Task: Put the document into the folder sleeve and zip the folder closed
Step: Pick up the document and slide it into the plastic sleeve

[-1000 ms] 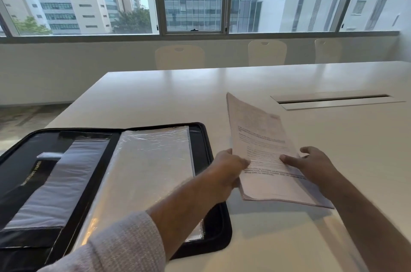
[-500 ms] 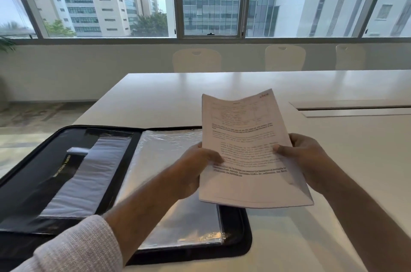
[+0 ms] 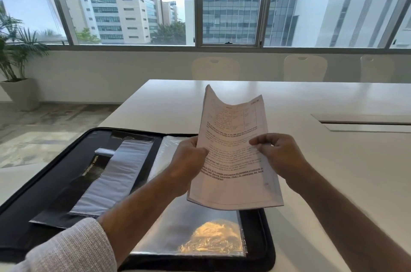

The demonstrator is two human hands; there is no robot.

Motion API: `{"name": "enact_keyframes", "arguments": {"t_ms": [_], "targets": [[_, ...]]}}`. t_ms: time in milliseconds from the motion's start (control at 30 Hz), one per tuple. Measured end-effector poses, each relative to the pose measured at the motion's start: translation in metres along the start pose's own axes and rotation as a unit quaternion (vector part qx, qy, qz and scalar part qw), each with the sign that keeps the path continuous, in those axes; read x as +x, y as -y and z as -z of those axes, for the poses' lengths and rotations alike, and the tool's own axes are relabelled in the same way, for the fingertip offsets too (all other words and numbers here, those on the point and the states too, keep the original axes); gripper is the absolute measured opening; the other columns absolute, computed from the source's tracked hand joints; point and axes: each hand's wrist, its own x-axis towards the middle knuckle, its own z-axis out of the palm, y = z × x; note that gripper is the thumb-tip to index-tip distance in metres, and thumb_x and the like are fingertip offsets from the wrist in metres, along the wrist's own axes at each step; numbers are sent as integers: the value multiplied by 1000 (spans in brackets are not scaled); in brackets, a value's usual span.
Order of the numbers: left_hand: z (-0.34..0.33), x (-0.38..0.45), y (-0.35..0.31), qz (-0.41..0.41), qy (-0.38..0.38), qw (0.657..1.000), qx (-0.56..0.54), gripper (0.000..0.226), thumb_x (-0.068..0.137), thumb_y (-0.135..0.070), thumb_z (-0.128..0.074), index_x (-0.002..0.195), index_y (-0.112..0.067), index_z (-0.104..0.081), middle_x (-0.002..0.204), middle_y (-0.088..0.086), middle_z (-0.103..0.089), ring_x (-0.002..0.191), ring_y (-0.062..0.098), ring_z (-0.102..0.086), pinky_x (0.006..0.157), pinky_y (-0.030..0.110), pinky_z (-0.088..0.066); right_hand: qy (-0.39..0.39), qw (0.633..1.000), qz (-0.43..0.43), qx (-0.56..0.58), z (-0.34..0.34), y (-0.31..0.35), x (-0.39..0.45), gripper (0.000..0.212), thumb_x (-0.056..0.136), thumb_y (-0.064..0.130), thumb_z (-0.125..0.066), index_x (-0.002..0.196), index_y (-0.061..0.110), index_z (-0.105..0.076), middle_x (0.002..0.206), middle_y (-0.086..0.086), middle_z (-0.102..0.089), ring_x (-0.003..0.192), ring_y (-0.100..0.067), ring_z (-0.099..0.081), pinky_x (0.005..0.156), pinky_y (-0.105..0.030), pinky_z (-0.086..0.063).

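A printed paper document (image 3: pixel 233 160) is held up in the air above the right half of the folder, its top edge curling. My left hand (image 3: pixel 189 160) grips its left edge and my right hand (image 3: pixel 280 156) pinches its right edge. The black zip folder (image 3: pixel 264 238) lies open flat on the white table at the lower left. Its right half carries clear plastic sleeves (image 3: pixel 200 234), partly hidden by my left arm and the document. Its left half shows black pockets and a clear strip (image 3: pixel 115 173).
The white table (image 3: pixel 333 182) stretches far and right, with a cable slot (image 3: pixel 364 123) set in it at the right. Three pale chairs (image 3: pixel 215 68) stand behind the far edge below the windows. A potted plant (image 3: pixel 17 60) stands on the floor at the left.
Both hands have lifted the document off the table and carried it leftward, so it now hangs upright over the folder's right half. The view has tilted up.
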Motion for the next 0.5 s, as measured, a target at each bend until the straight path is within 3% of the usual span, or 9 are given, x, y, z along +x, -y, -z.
{"name": "enact_keyframes", "arguments": {"t_ms": [100,167,267,367,500], "targets": [[1,0,-5,-34,-10,999,39,31,99,-14,-49,97,-35,-71,86,-14,-78,76,11,-76,56,29,-58,31,997,10,-69,-16,12,4,22,95,22,-57,80,23,-73,96,10,-71,72,-17,-71,48,-24,-54],[2,1,-8,-55,-18,996,64,37,98,-16,-50,88,-42,-74,85,-20,-76,75,8,-75,55,25,-57,42,993,40,-107,-25,22,6,26,93,38,-58,79,25,-76,88,15,-74,66,-11,-71,50,-26,-56],[3,3,-13,-86,-36,990,107,34,97,-23,-53,83,-51,-67,83,-24,-74,78,13,-73,54,27,-55,47,987,71,-139,-38,35,10,35,88,57,-56,81,28,-75,80,15,-74,57,-6,-70,48,-26,-55],[6,6,-15,-111,-51,983,138,24,95,-28,-57,103,-48,-67,94,-23,-73,82,15,-70,53,26,-50,45,986,79,-142,-46,43,16,42,83,66,-55,85,27,-73,78,13,-74,52,-11,-70,46,-23,-51],[7,13,-15,-142,-62,970,186,40,90,-32,-64,129,-37,-64,114,-18,-72,78,13,-71,40,11,-43,48,988,81,-125,-58,50,23,52,78,71,-56,83,23,-75,75,8,-75,53,-19,-71,54,-34,-59]]}}
